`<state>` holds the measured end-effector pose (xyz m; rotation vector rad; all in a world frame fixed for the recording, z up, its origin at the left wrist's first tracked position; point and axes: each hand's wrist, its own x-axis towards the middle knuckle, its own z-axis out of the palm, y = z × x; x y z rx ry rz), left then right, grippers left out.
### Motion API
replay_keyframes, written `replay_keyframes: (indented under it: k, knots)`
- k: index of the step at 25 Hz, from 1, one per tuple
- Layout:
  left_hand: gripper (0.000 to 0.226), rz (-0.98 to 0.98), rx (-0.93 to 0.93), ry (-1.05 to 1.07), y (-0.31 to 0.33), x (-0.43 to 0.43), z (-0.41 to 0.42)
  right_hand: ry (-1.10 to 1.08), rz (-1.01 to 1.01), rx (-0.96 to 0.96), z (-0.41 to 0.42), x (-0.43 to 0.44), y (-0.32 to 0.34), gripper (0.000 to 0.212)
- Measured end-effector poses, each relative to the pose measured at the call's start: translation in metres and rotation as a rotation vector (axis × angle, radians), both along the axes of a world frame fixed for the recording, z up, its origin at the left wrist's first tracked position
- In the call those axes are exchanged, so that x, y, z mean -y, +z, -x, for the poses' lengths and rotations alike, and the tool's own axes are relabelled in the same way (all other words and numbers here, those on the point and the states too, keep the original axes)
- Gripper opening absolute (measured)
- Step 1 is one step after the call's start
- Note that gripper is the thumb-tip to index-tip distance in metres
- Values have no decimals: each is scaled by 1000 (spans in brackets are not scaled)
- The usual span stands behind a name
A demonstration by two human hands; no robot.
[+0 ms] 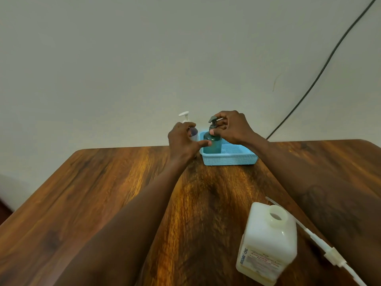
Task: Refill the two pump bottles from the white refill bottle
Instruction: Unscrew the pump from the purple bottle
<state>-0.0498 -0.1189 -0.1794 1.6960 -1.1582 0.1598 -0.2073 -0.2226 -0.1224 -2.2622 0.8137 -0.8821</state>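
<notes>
A teal pump bottle [213,144] stands upright in the left end of a light blue basket [231,158] at the table's far edge. My right hand [233,129] pinches its dark pump head and collar from the right. My left hand [182,141] is spread just left of that bottle, its thumb tip at the bottle's side. Its fingers lie in front of a small clear bottle [194,133] with a white pump [184,116], which stands left of the basket. The white refill bottle [268,242] stands uncapped at the front right.
A long white pump with its dip tube [321,243] lies on the wooden table [99,193] right of the refill bottle, under my right forearm. A dark cable [321,73] runs down the wall behind the table's right side.
</notes>
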Motion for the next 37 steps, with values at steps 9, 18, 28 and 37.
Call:
replay_keyframes:
  k: [9,18,28,37]
  knots:
    - [93,-105,-241,161,-8,15,-13,-45,124,98,4,-10,3,61]
    - [69,-108,-133,190,11,-28,-8,-73,197,120,16,-36,20,49]
    - [99,102,1,41,68,-117,57,34,151,189,55,-126,75,50]
    - [53,170,77,1,91,-223,124,7,269,141,93,-225,98,39]
